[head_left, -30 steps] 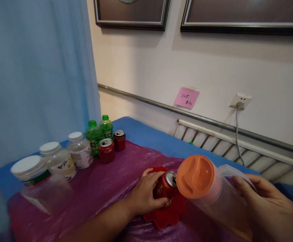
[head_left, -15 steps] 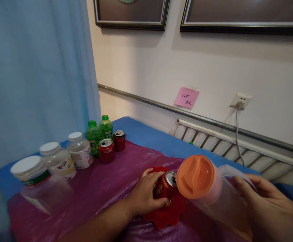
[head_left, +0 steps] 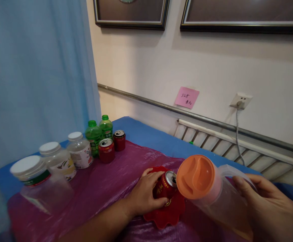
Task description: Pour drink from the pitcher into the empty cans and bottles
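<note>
In the view from my head, my left fingers (head_left: 157, 174) are wrapped around a red can (head_left: 163, 189). It is over a wavy red mat (head_left: 163, 218), and its top looks tipped toward the jug (head_left: 224, 210). My right fingers (head_left: 246, 191) are closed around the jug's handle (head_left: 233, 171). The jug leans, with its orange lid (head_left: 196, 176) up by the can and some light brown drink low down inside. The lid and the can are very near each other, but I cannot tell if they touch.

The mat is on a crinkly purple sheet (head_left: 106, 191), and that is on the blue desk (head_left: 141, 131). Over to the left, three jars (head_left: 82, 156) with white tops, two green bottles (head_left: 94, 136) and two more red cans (head_left: 106, 153) stand close together.

I think a few things could go wrong. If I lean the jug too far and the lid is loose, drink could run out over the can and the mat. If the lid bumps the can, the can could tip, and anything inside could spill. If I squeeze the can too hard, its thin side could bend. The jug looks heavy, so it could swing if my right fingers slip on the handle.
</note>
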A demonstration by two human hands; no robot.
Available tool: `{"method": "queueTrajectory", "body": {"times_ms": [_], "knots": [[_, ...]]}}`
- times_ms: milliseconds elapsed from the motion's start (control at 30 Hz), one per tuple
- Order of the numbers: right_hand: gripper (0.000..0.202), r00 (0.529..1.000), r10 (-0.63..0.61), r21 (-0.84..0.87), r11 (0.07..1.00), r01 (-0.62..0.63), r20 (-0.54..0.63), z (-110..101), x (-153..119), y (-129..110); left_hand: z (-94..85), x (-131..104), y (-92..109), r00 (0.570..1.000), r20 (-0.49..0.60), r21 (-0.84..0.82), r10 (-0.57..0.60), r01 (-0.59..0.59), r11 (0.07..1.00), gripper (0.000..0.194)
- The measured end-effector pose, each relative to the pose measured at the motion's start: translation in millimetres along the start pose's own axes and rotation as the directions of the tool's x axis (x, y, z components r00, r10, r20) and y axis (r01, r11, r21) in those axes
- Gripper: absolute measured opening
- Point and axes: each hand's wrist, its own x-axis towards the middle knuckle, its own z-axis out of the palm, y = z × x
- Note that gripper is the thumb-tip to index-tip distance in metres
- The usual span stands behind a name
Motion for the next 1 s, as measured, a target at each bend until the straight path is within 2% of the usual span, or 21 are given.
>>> {"method": "queueTrajectory", "body": {"times_ms": [233, 500, 733, 1000], "knots": [[0.046, 0.997, -0.078, 0.0, 0.997, 0.078, 0.008, -0.6, -0.4, 0.1, -0.5, 0.1, -0.3, 1.0, 0.0, -0.008, 0.009, -0.009, 1.0, 0.072], [0.051, 1.0, 0.031, 0.0, 1.0, -0.031, -0.003, -0.6, -0.2, -1.6, -0.2, 0.7, 0.5, 1.0, 0.002, -0.001, 0.006, -0.006, 1.0, 0.075], [0.05, 1.0, -0.014, 0.002, 1.0, 0.014, -0.007, 0.0, 0.3, 0.3, 1.1, 0.7, -1.9, 1.0, 0.01, 0.002, 0.015, -0.015, 1.0, 0.074], [0.049, 1.0, -0.007, 0.008, 1.0, 0.007, 0.014, 0.5, 0.8, 1.0, 1.4, 0.5, -2.5, 1.0, 0.008, -0.003, 0.01, -0.01, 1.0, 0.075]]}}
